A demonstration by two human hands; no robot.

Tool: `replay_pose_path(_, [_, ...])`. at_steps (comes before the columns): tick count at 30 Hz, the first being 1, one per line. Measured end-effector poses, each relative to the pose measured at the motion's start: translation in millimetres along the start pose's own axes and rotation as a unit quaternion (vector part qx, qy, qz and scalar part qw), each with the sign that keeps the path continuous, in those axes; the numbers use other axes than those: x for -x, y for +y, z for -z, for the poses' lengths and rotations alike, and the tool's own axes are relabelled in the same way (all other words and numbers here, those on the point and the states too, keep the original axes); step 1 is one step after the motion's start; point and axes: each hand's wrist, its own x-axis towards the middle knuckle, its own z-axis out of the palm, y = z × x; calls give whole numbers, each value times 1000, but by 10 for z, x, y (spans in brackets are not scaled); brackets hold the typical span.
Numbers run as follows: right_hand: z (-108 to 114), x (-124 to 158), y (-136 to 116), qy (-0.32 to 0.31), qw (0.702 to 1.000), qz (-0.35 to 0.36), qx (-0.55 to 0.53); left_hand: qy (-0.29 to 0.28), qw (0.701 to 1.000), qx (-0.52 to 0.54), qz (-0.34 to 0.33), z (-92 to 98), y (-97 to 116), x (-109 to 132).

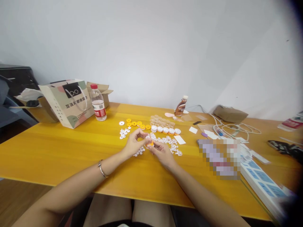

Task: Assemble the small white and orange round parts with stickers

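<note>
Between the fingertips of both hands, above the table, is a small orange-and-white round piece (150, 144), partly covered by fingers. My left hand (135, 143) pinches it from the left. From the right, my right hand (163, 152) grips it too. White cutout wheel-like parts (167, 140) lie just beyond and right of my hands. Small white discs (139, 152) are under my left hand, with white pegged parts (123, 133) farther left. Yellow rings (134, 123) and a row of white-and-orange round pieces (165, 130) stretch behind them, near a clear tray (161, 120) with round wells.
A paper bag (73, 105) and a water bottle (98, 105) stand at the left, by cardboard boxes (104, 94). A brown-labelled drink bottle (181, 106) stands at the back. Cables (219, 123), white cards (180, 139) and a power strip (260, 179) occupy the right side.
</note>
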Motion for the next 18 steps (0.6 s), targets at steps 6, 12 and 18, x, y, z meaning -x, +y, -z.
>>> replay_pose_path(6, [53, -25, 49, -17, 1000, -13, -11, -99, 991, 82, 29, 76, 42, -66])
replay_pose_path(12, [-12, -13, 52, 21, 1000, 18, 3, 55, 998, 8, -20, -97, -111, 51])
replay_pose_path(18, [41, -37, 89, 1, 1000, 0, -29, -22, 999, 39, -6, -28, -9, 9])
